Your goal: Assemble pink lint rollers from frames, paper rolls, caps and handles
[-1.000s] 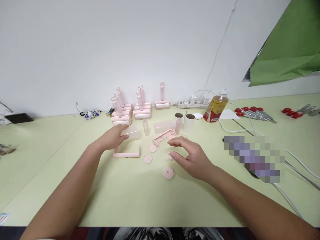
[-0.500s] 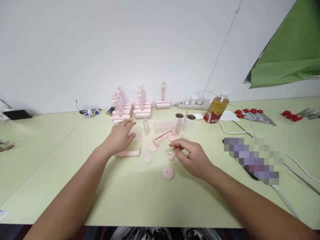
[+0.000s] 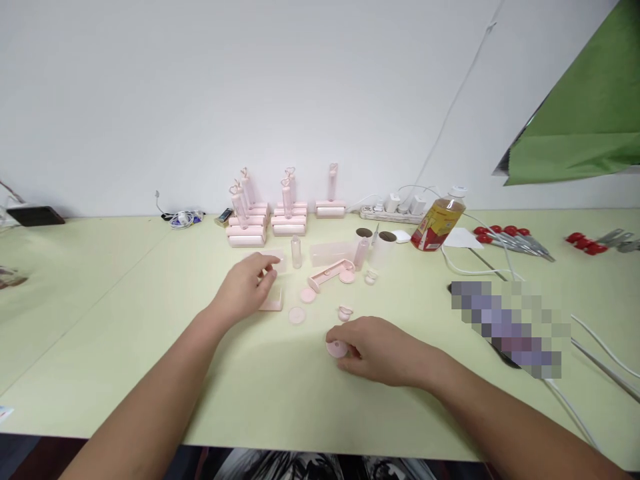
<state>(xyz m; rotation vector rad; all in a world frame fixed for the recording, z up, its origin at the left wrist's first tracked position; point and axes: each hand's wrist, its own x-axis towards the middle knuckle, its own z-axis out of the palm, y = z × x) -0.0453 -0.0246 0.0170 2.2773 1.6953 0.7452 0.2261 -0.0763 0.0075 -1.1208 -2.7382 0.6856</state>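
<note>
My right hand [image 3: 379,349] lies low on the pale green table [image 3: 280,387], its fingers closed round a pink round disc [image 3: 336,349]. My left hand [image 3: 246,289] rests on a pink L-shaped bracket [image 3: 273,303], fingers curled over it and touching a clear plastic cover [image 3: 274,260]. Between the hands lie two more pink discs [image 3: 297,315], a small pink cap [image 3: 345,312] and a pink frame piece [image 3: 330,274]. A small clear tube [image 3: 296,251] stands upright behind them.
Stacks of finished pink rollers [image 3: 289,212] stand at the back. Two white rolls [image 3: 385,248], a bottle of amber liquid [image 3: 439,221], a power strip [image 3: 393,208] and red-handled tools [image 3: 507,237] lie to the right. Cables [image 3: 595,347] run along the right side.
My right hand dropped back toward me from the small cap and closed on the near disc. My left hand slid down from the clear cover onto the bracket.
</note>
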